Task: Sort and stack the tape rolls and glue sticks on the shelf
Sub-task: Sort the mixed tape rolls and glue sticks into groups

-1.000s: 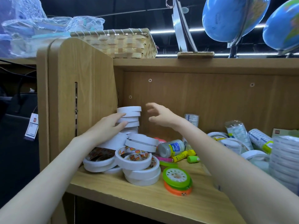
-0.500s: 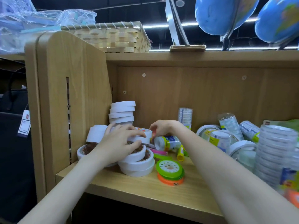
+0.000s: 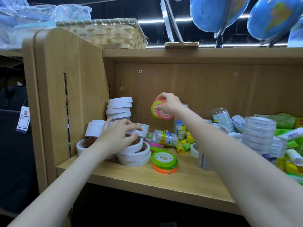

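Note:
White tape rolls (image 3: 134, 155) lie piled at the left end of the wooden shelf (image 3: 147, 179), with a taller stack (image 3: 119, 107) behind them. My left hand (image 3: 117, 138) rests on top of the pile, fingers spread over a white roll. My right hand (image 3: 169, 104) is raised above the shelf and grips two thin coloured rolls, one pink and one green (image 3: 159, 110). A green roll sits on an orange roll (image 3: 164, 162) near the front. Yellow glue sticks (image 3: 184, 143) and a clear glue bottle (image 3: 164, 138) lie behind them.
Wrapped packs of tape and green packets (image 3: 260, 133) crowd the right side of the shelf. The shelf's side panel (image 3: 68, 89) stands at the left. A woven basket (image 3: 106, 32) and globes (image 3: 216, 12) sit on the board above.
My right hand has lifted off the shelf, now holding the pink and green rolls in the air. My left hand has stayed on the white pile.

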### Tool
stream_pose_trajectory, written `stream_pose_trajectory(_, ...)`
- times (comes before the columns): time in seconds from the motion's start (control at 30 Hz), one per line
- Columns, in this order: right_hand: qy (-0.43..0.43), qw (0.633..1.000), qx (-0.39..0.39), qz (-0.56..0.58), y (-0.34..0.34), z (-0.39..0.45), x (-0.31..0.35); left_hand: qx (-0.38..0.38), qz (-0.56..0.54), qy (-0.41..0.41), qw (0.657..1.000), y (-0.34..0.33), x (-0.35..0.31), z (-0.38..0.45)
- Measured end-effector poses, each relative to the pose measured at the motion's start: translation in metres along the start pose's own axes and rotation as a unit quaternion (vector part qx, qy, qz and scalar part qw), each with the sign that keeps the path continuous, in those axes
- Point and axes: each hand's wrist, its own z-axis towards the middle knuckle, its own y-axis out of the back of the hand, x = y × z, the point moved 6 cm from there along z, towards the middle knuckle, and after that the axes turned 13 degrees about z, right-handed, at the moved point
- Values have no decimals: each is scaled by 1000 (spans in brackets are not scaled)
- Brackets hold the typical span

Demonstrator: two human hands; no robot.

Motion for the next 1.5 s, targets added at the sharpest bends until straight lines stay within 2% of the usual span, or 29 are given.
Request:
stream_pose_trajectory(0.13,-25,979,123,-160,26,-23,17,22,5,10,1000,3,-4,-1)
stream_pose_trajectory(0.23,-30,952,204,-225,42,-54,21,-17,-14,8,1000,10,-11,-8)
stream_pose_trajectory(0.3,-39,931,274,-238,39,-79,22,-54,-45,-37,997,17,-28,-17)
stream_pose_trajectory(0.37,-40,901,324,-285,27,-95,19,-35,-59,-91,993,16,-50,-25)
stream_pose_trajectory(0.5,-65,859,372,-347,2,-104,-5,23,15,-157,987,-1,-79,-34)
stream_pose_trajectory(0.6,-85,828,371,-413,3,-107,-15,34,74,-195,977,-9,-81,-38)
stream_pose_trajectory(0.73,-85,778,378,-495,3,-105,-23,48,70,-195,977,-10,-78,-37)
stream_pose_trajectory(0.77,-86,774,386,-494,2,-105,-23,61,66,-195,977,-11,-77,-37)
stream_pose_trajectory(0.9,-71,799,405,-439,2,-107,-17,85,42,-190,977,-11,-72,-38)
stream_pose_trajectory(1.13,-2,853,311,-418,1,-96,-18,37,20,-183,982,-4,-72,-45)
stream_pose_trajectory(1.23,32,901,244,-358,10,-87,-7,31,-88,-158,983,7,-69,-42)
stream_pose_trajectory(1.3,54,918,221,-325,7,-81,-1,-2,-108,-131,985,13,-60,-35)
stream_pose_trajectory(1.4,34,916,259,-304,-12,-71,-3,-33,-85,-90,992,15,-48,-25)
stream_pose_trajectory(1.5,-9,882,330,-337,-34,-60,-14,-55,-93,-68,992,15,-41,-22)
